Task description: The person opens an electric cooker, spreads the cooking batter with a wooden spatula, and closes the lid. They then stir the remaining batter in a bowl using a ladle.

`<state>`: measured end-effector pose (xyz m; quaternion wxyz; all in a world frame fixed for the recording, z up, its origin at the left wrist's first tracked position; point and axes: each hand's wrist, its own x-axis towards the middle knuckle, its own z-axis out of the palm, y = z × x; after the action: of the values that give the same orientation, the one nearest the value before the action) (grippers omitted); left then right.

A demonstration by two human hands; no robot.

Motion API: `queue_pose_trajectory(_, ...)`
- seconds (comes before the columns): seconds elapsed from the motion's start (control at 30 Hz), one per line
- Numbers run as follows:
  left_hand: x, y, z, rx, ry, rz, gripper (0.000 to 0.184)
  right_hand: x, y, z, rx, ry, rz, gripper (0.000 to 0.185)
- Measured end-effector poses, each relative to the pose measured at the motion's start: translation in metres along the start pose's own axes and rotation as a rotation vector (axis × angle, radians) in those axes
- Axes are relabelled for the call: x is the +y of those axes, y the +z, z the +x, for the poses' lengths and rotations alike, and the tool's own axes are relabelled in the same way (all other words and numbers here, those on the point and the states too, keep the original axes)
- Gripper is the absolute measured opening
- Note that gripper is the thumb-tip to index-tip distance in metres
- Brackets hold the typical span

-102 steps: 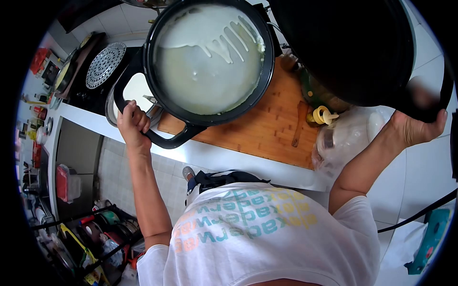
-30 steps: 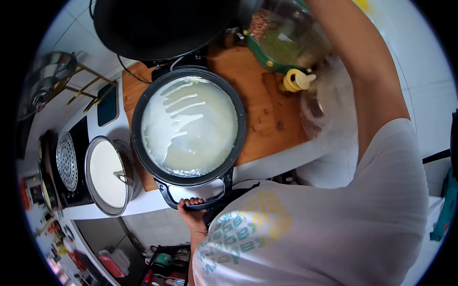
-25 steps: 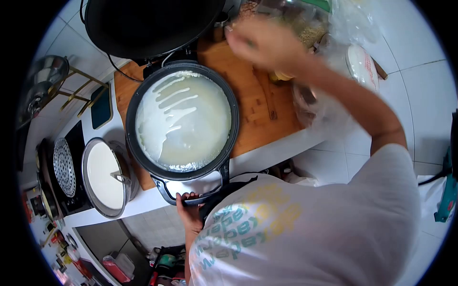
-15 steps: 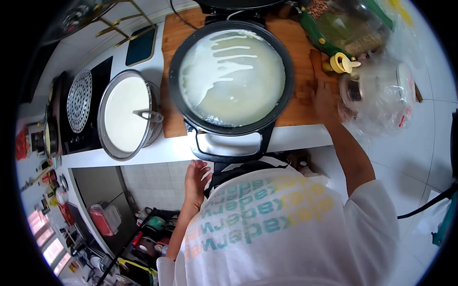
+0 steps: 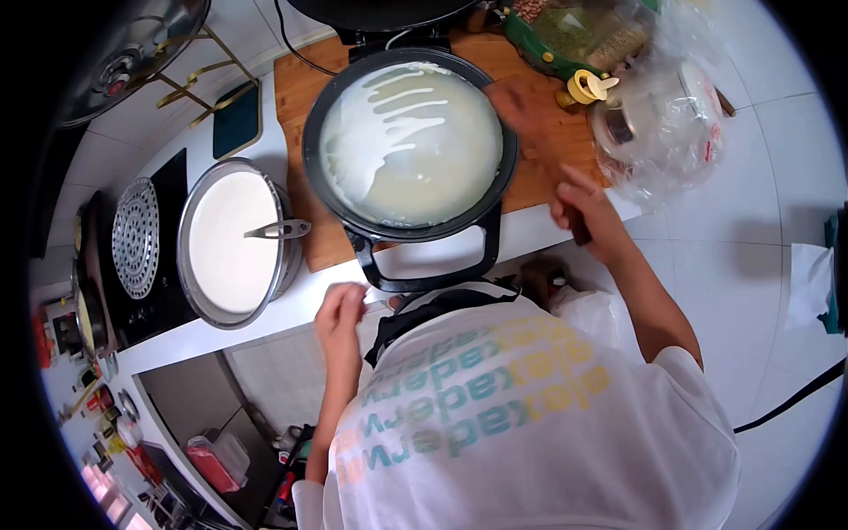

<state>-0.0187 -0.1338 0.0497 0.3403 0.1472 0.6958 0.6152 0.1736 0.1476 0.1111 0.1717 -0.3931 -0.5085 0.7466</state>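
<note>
My right hand point(image 5: 590, 215) is wrapped round the handle of a brown wooden spatula point(image 5: 539, 141). Motion blurs the spatula, and its broad end is by the right rim of the round black electric griddle point(image 5: 311, 168). A pale batter layer point(image 5: 433, 168) covers the griddle's plate, with thicker white streaks at the upper left. Just left of the griddle's front handle point(image 5: 428, 284), my left hand point(image 5: 338, 314) has its fingers curled in, with nothing seen in them. A metal pot point(image 5: 188, 283) of white batter point(image 5: 230, 256) stands further left, a metal utensil handle point(image 5: 287, 230) resting over its rim.
The griddle sits on a wooden board point(image 5: 322, 252), its black lid point(image 5: 380, 13) raised behind. Right of it are a green-trimmed container point(image 5: 574, 40), a small yellow-topped bottle point(image 5: 587, 86) and a plastic-wrapped container point(image 5: 658, 132). A perforated steel rack point(image 5: 136, 238) lies on the hob at left.
My right hand has picked up the wooden spatula from the board and drawn back toward me, its broad end swinging toward the griddle. My left hand's fingers have curled in. The view has shifted.
</note>
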Motion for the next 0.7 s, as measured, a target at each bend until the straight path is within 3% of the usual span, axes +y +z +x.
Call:
queue_pose_trajectory(0.07, 0.034, 0.026, 0.019, -0.14, -0.054, -0.108, 0.019, -0.002, 0.023, -0.009, -0.338, 0.067, 0.015, 0.032)
queue_pose_trajectory(0.17, 0.067, 0.057, 0.034, -0.215, -0.079, -0.324, 0.019, -0.004, 0.059, -0.022, -0.516, 0.162, -0.086, 0.031)
queue_pose_trajectory(0.23, 0.072, 0.055, 0.043, -0.304, -0.049, -0.449, 0.015, 0.003, 0.067, -0.023, -0.548, 0.144, -0.075, 0.031)
queue_pose_trajectory(0.37, 0.077, 0.057, 0.044, -0.151, 0.019, -0.54, 0.012, 0.011, 0.064, -0.019, -0.555, 0.122, -0.137, 0.033)
queue_pose_trajectory(0.7, 0.076, 0.059, 0.047, -0.109, 0.05, -0.488, 0.013, 0.016, 0.054, -0.014, -0.544, 0.077, -0.34, 0.039)
